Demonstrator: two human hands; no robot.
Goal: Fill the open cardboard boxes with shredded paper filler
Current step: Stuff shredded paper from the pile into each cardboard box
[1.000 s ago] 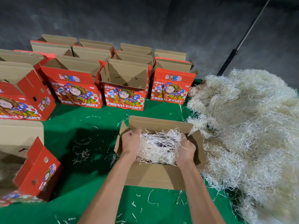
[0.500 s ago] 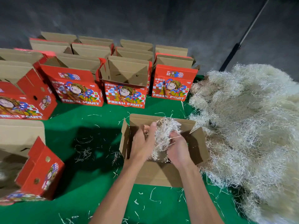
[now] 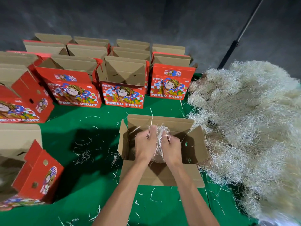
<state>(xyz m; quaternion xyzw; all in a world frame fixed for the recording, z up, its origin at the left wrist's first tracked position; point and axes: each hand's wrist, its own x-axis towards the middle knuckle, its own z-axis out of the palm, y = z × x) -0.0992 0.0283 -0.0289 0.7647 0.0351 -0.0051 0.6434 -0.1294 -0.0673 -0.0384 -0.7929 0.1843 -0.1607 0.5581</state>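
Because the wad of shredded paper (image 3: 160,141) is loose, strands could spill over the open box (image 3: 160,175) onto the green cloth (image 3: 91,163). Left hand (image 3: 145,144) and right hand (image 3: 172,146) clasp it together above the box, with the filler pile (image 3: 247,124) at 3 o'clock.

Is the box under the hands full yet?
Not full. The box shows bare cardboard walls inside; the only filler there is the clump held between the left hand and right hand.
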